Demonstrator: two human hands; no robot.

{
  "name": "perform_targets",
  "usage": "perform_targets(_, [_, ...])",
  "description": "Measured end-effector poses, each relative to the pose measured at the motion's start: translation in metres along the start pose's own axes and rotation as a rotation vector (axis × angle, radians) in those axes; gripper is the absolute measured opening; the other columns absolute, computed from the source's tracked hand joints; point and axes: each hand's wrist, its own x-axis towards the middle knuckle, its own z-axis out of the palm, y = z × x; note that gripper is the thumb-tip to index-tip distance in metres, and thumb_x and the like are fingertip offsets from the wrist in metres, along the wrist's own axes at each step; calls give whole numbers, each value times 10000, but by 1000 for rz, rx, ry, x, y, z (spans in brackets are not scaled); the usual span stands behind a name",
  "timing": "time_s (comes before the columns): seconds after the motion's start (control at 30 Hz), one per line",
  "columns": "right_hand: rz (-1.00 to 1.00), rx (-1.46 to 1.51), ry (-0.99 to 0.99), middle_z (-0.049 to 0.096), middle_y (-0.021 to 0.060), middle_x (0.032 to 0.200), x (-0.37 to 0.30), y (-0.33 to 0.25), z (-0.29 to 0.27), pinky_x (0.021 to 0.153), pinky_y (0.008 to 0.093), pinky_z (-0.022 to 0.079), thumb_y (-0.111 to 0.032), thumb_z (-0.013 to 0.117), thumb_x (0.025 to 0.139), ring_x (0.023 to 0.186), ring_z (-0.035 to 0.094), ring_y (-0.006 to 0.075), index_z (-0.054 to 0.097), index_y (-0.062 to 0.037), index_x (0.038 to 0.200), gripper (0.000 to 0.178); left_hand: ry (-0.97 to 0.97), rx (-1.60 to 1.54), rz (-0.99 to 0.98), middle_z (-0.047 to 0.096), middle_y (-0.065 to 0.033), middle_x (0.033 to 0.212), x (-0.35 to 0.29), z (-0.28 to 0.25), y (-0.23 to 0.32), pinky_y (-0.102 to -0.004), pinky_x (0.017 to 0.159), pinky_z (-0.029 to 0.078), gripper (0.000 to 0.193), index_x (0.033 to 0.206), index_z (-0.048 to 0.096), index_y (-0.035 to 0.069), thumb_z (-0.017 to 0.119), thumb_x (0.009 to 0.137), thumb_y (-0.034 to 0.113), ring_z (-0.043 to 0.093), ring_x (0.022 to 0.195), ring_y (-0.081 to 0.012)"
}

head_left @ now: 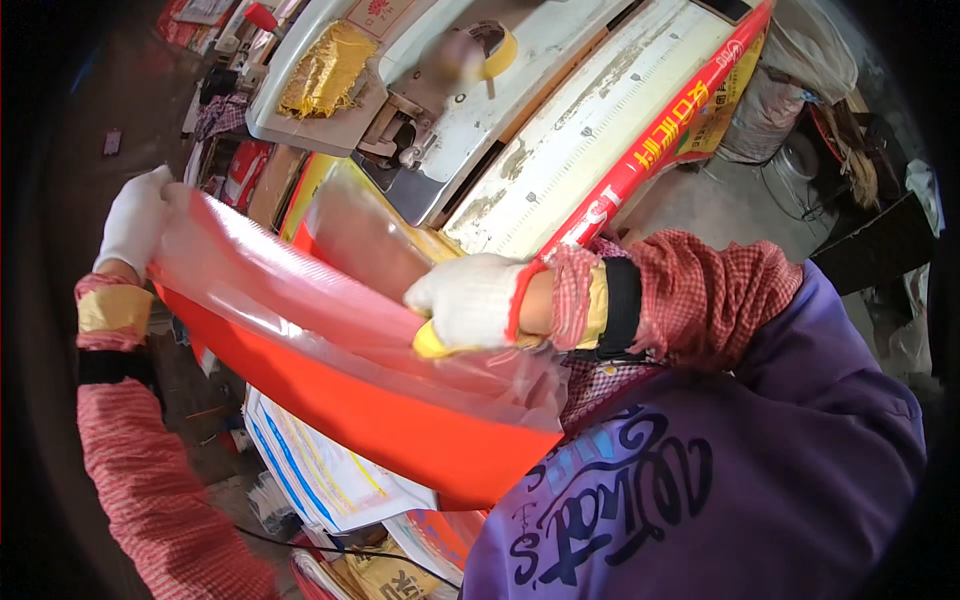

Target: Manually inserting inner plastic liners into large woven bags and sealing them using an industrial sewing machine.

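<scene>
Head view, one: wide fisheye, left unit of a head-worn pair; set above the wearer's purple garment (pixel 760 450), facing steeply down and forward. Near range: left hand (pixel 135 222), right hand (pixel 470 300). Beyond: white worktop (pixel 545 165), lying diagonally. Outer field: floor (pixel 765 215). Rim: curved, dark.

2 gloved hands (pixel 137 222) (pixel 472 300), 2 black armbands (pixel 115 367) (pixel 621 303), 1 held red sheet (pixel 350 400), 1 yellow tape roll (pixel 503 58).
</scene>
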Motion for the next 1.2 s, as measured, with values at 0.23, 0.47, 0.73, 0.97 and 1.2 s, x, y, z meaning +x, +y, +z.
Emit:
perform_targets(0.23, [-168,163,291,621,164,785,12,-51,30,688,429,478,-269,474,812,809,618,336,568,-99,936,230,104,309,-209,644,-141,795,45,79,42,-370,644,514,149,810,634,53,602,795,197,636,742,-279])
perform_targets(0.47, [175,345,294,626,147,781,-98,24,19,649,372,492,-259,514,846,743,622,301,592,-116,1014,233,265,164,103,617,-100,699,0,214,183,-360,491,504,111,831,576,122,471,821,156,629,578,-237])
perform_targets(0.73, [438,1224,496,649,101,801,-102,90,44,657,300,488,-255,512,871,743,626,225,585,-72,1084,290,495,-361,277,605,-67,933,5,233,157,-362,626,488,214,982,600,149,565,774,112,603,737,-290])
perform_targets(0.97, [528,368,489,652,105,788,-112,45,7,607,311,482,-184,523,867,706,627,228,640,-75,1021,221,466,-592,301,609,-110,852,21,240,161,-357,683,474,196,928,609,113,592,735,80,582,821,-302])
perform_targets(1.2, [571,170,438,631,118,747,-115,28,2,571,315,473,-201,542,856,642,605,251,650,-168,1039,215,240,-421,368,627,-130,846,-15,179,158,-394,738,480,176,906,677,167,569,766,164,592,818,-318])
